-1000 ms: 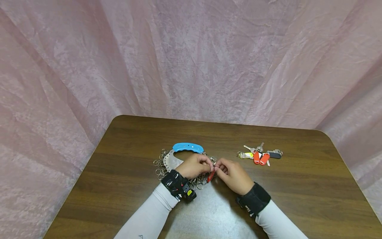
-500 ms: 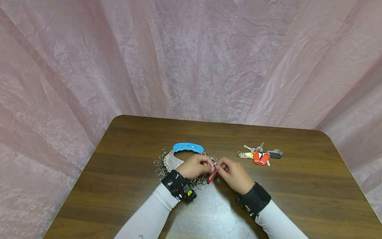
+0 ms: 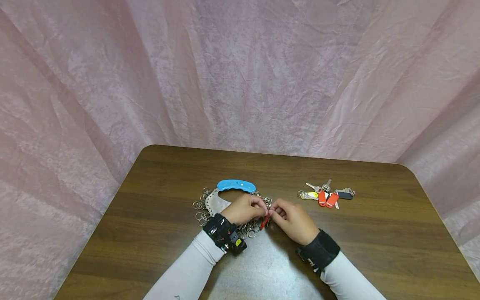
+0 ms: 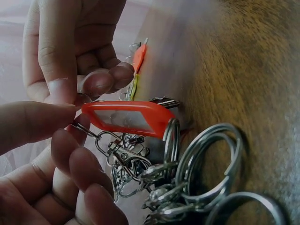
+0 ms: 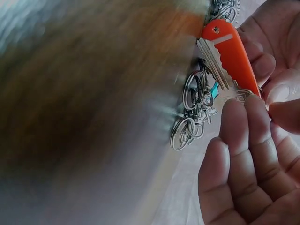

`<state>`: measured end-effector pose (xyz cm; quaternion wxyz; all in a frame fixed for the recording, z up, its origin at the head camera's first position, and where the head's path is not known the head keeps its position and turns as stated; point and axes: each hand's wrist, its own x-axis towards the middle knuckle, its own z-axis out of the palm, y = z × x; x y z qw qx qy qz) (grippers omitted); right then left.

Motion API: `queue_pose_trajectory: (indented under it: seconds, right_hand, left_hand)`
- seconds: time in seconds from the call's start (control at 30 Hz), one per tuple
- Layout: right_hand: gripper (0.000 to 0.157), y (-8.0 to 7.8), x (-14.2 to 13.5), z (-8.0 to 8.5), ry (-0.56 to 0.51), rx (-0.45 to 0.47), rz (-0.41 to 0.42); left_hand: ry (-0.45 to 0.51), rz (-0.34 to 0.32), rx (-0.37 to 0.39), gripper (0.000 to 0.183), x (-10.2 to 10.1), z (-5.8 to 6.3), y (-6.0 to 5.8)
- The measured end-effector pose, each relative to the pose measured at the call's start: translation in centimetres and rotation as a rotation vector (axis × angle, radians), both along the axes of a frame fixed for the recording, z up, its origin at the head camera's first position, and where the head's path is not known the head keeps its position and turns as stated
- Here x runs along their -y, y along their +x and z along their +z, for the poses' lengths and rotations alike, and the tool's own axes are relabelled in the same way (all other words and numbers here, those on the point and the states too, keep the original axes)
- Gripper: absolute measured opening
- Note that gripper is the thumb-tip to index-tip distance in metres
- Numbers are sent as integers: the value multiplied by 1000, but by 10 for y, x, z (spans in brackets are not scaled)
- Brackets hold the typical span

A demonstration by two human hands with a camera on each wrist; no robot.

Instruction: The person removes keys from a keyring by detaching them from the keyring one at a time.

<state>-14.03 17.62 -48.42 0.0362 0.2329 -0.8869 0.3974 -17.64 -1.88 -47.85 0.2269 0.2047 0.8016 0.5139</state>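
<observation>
A ring-shaped metal key holder [image 3: 216, 203] with a blue handle [image 3: 236, 185] lies on the table, split rings and snap hooks hanging around its edge. At its right side my left hand [image 3: 245, 209] pinches a small split ring [image 4: 84, 129] that runs through a snap hook [image 4: 123, 153]. Facing it, my right hand [image 3: 294, 219] pinches the same ring from the right, fingertips close to the left ones. From that ring hangs a red key tag [image 4: 123, 117] with a window; toothed keys [image 5: 213, 61] hang beside it. Fingertips hide much of the ring.
Right of the hands lies a small pile of keys with red tags [image 3: 332, 200], a yellow tag [image 3: 311, 195] and a black tag [image 3: 345, 195]. The wooden table [image 3: 390, 233] has pink curtains [image 3: 240, 75] behind it.
The red key tag turned its face upward half a second ago and is now back on edge. Both hands shifted slightly with it and keep their pinch; the key pile stays put.
</observation>
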Motion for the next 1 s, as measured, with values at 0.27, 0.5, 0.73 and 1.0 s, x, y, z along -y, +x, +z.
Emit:
queue_pose_trajectory:
  seconds: [0.27,0.5,0.73,1.0]
  right_hand:
    - [8,0,0,-2,-24,-13,76]
    - [5,1,0,-2,-18,-5,68]
    - [4,2,0,-1,-1,0,11]
    - [4,0,0,0,35,-4,-49]
  left_hand:
    - [-14,5,-1,4,0,-1,-1]
    - [13,4,-8,7,0,0,0]
    - [27,0,-12,6,0,1,2]
    - [25,-5,5,7,0,1,2]
